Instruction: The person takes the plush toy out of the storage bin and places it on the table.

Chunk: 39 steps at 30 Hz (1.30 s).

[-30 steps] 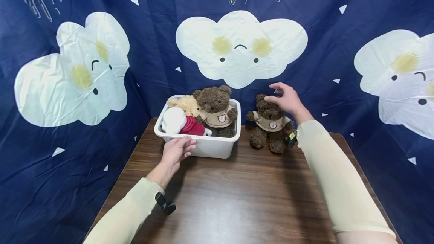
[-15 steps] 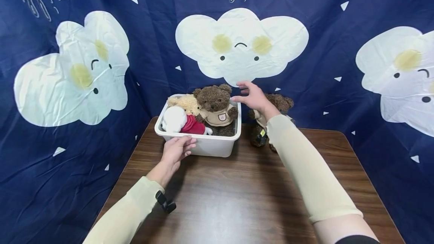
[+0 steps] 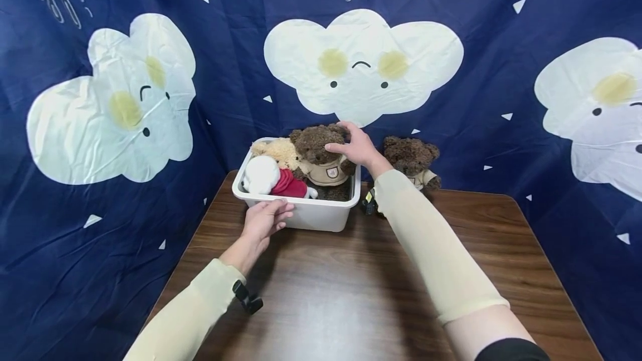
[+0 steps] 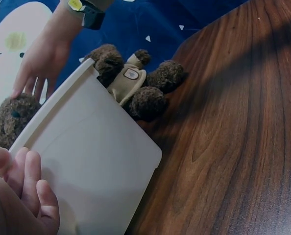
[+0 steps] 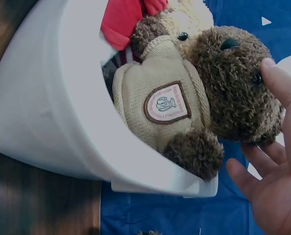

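A white plastic bin stands at the back of the table, holding several plush toys. My left hand grips its front rim, thumb on top and fingers against the outer wall. Inside, a brown teddy bear in a beige sweater sits at the right. My right hand holds this bear's head, thumb on its face in the right wrist view and fingers round the other side. Beside the bear are a cream plush toy and a white plush toy in red. A second brown bear sits right of the bin, partly hidden by my right arm.
The bin rests on a brown wooden table. Navy cloth printed with white clouds hangs behind and along both sides. Black camera mounts are strapped at my wrists.
My right hand has moved left from in front of the second brown bear to the head of the bear in the bin. My left hand has stayed on the rim.
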Tool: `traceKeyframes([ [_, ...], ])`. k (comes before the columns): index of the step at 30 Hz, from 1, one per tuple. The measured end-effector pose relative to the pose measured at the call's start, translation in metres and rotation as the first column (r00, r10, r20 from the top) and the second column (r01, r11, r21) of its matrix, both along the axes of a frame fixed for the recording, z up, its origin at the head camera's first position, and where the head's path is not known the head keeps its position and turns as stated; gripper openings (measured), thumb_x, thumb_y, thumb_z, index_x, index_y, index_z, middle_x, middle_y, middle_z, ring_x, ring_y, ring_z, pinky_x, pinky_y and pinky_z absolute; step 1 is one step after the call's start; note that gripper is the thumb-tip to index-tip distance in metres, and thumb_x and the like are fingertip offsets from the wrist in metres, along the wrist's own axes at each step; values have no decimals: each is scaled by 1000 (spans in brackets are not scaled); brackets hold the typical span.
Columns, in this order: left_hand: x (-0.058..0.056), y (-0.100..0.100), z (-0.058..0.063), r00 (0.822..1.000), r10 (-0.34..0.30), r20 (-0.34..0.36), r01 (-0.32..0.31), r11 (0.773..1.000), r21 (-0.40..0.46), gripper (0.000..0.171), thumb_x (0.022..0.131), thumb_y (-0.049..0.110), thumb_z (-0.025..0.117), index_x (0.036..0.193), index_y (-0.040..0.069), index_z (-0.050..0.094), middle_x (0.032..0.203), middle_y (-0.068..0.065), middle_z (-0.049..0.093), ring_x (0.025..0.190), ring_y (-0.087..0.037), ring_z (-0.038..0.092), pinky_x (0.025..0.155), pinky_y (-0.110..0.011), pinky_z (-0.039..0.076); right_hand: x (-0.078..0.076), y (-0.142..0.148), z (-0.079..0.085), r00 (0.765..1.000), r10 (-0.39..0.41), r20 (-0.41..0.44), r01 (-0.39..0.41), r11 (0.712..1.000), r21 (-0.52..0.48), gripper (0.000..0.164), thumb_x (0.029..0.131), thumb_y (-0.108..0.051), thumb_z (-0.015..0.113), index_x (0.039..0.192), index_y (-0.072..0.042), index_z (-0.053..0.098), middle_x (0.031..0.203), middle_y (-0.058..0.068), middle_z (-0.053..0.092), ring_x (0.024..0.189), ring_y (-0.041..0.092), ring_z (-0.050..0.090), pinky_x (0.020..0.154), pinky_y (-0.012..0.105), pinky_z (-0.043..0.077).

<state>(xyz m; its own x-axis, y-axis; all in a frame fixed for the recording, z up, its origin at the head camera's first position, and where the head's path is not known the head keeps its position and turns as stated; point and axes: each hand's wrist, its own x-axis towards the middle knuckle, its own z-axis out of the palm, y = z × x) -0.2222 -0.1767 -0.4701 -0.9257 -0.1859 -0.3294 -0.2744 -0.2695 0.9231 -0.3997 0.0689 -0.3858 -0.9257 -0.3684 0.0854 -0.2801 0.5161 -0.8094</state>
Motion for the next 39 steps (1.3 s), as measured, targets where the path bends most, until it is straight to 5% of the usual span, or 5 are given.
traceKeyframes([
  [16,-1,1,-1,1000,5,-3,-5,1000,-12,21,100,21,64,113,4,63,86,3,80,73,-6,74,57,-16,49,1,-9,-6,998,45,37,-50,986,160,91,87,-45,80,159,-16,33,165,10,34,151,32,34,118,53,36],
  [24,0,1,-1,1000,5,-13,-5,1000,-9,20,100,21,64,113,4,63,86,2,80,73,-6,75,56,-16,49,4,-8,-7,996,55,68,-63,991,116,90,86,-41,82,158,-17,33,164,10,35,149,33,37,117,55,38],
  [39,1,3,-1,1000,11,-15,-11,1000,-5,19,100,20,63,113,5,61,83,5,79,72,-6,75,56,-16,49,16,-9,-8,999,-21,-43,22,1000,17,79,83,-33,80,151,-20,44,158,7,45,142,30,45,110,52,45],
])
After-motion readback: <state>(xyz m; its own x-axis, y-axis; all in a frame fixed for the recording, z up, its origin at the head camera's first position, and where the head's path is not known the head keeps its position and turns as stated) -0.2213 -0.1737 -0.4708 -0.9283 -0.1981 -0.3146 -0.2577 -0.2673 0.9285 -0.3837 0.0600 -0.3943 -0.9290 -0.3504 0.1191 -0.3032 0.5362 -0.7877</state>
